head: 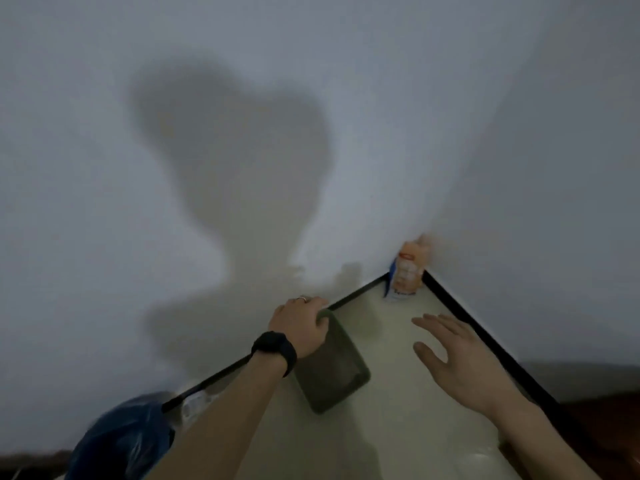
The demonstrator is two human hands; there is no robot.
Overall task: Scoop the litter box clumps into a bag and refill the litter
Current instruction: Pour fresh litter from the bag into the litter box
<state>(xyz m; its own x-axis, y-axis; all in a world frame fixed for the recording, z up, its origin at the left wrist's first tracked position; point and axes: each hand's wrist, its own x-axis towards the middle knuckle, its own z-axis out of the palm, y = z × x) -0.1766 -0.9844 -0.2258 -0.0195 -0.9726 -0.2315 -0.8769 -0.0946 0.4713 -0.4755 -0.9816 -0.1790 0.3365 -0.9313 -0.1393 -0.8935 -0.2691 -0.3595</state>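
The left hand (301, 323) is gripping the box (332, 372) rim; the right hand (460, 358) is hovering, spread, empty. Scooping is probably waiting (contents blurred).

**Home interior, corner of a room**

I read this as a domestic room corner. Two plain white walls (485, 133) meet above a black skirting board (485, 341) and a pale cream floor (398, 427). Household stuff on the floor: a dark green litter tray (332, 368), a blue plastic bag (121, 441), and an orange-and-white pack (408, 268) standing in the corner, label too blurred to read. Dim indoor light.
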